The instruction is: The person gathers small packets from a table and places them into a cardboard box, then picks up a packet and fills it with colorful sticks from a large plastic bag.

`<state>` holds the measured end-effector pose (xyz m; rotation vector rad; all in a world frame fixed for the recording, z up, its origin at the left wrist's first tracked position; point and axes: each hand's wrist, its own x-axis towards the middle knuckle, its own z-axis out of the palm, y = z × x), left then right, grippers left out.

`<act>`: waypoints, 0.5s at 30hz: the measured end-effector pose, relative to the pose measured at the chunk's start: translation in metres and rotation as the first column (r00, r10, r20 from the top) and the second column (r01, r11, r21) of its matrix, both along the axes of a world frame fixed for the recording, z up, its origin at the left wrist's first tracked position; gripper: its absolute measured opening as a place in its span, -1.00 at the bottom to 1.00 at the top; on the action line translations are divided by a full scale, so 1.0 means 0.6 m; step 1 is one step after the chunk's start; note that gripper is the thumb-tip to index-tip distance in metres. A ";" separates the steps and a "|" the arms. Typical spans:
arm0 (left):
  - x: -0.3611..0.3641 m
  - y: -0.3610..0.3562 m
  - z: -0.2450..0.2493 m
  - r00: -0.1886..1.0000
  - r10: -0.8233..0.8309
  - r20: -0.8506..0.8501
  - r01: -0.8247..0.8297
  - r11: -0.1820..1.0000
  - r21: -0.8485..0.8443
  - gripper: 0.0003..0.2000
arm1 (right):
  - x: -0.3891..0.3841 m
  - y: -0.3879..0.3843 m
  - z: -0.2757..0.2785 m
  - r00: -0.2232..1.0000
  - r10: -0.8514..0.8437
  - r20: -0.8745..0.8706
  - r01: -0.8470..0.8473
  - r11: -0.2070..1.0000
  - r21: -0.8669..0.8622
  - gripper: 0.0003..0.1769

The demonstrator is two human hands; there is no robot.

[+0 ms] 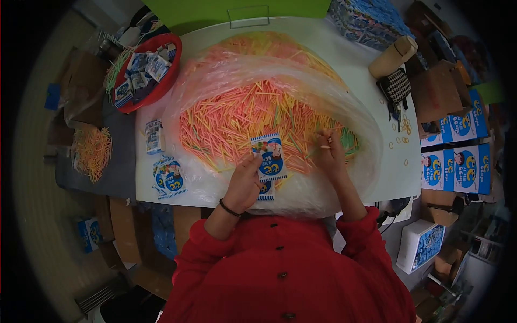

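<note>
My left hand point(244, 182) grips a small blue-and-white printed packet point(271, 156) by its left edge, upright over the heap. Below it, partly hidden, is a second packet point(266, 189). My right hand point(329, 153) is closed, its fingers curled together above the right part of the heap; I cannot tell what they hold. Under both hands lies a big pile of thin pink, yellow and green sticks point(231, 116) inside a wide-mouthed clear plastic bag point(202, 75). Several more packets point(171, 176) rest on the white table to the left.
A red basin point(173, 75) full of packets stands at the back left. Loose sticks point(92, 153) lie on a dark surface further left. On the table's right are a beige cylindrical holder point(393, 56), a checked pouch point(395, 86) and rubber bands point(405, 126). Printed boxes point(455, 169) are stacked beyond.
</note>
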<state>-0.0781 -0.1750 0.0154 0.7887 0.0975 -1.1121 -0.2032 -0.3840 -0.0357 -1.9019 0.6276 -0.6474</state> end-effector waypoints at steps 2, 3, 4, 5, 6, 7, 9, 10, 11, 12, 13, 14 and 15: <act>0.002 0.007 -0.021 0.998 -0.050 0.039 0.050 0.999 0.010 -0.76 | 0.001 -0.002 0.003 0.994 -0.096 0.050 0.089 0.988 0.124 -0.83; 0.001 0.010 -0.026 0.998 -0.040 0.044 0.039 0.999 0.015 -0.76 | -0.005 -0.008 0.003 1.000 -0.022 0.003 0.022 0.988 -0.154 -0.85; 0.001 0.010 -0.029 0.987 -0.028 0.157 0.024 0.999 0.022 -0.77 | -0.010 -0.013 0.002 0.998 0.034 -0.060 -0.056 0.906 -0.419 -0.86; 0.002 0.012 -0.032 0.963 -0.018 0.268 0.011 1.000 0.027 -0.77 | -0.017 -0.017 -0.008 0.998 0.042 -0.055 -0.061 0.906 -0.419 -0.86; 0.006 0.014 -0.034 0.963 -0.010 0.269 0.003 1.000 0.026 -0.77 | -0.019 -0.015 -0.012 0.997 0.072 -0.032 -0.078 0.959 -0.273 -0.89; 0.012 0.016 -0.036 0.933 0.008 0.359 -0.027 0.998 0.049 -0.78 | -0.020 -0.015 -0.016 0.995 0.098 -0.007 -0.098 0.988 -0.122 -0.87; 0.020 0.017 -0.036 0.895 0.027 0.445 -0.065 0.995 0.071 -0.79 | -0.019 -0.021 0.014 0.990 -0.038 0.135 0.000 0.961 0.275 -0.84; 0.024 0.016 -0.033 0.891 0.017 0.453 -0.073 0.992 0.106 -0.79 | -0.014 -0.022 0.031 0.954 -0.222 0.203 0.043 0.768 0.639 -0.80; 0.027 0.017 -0.029 0.887 0.004 0.461 -0.079 0.987 0.143 -0.80 | -0.012 -0.028 0.028 0.955 -0.218 0.203 0.038 0.766 0.642 -0.80; 0.027 0.018 -0.026 0.886 0.004 0.463 -0.081 0.986 0.147 -0.80 | -0.013 -0.037 0.025 0.931 -0.256 0.262 -0.055 0.611 0.790 -0.77; 0.027 0.015 -0.022 0.939 0.015 0.343 -0.057 0.992 0.114 -0.82 | -0.012 -0.041 0.022 0.899 -0.308 0.312 -0.161 0.430 0.888 -0.73; 0.029 0.010 -0.017 0.976 0.019 0.217 -0.037 0.996 0.077 -0.84 | -0.011 -0.039 0.016 0.896 -0.311 0.317 -0.165 0.431 0.887 -0.73; 0.030 0.006 -0.008 0.975 0.018 0.219 -0.035 0.997 0.075 -0.84 | -0.010 -0.033 0.015 0.894 -0.309 0.326 -0.175 0.428 0.887 -0.74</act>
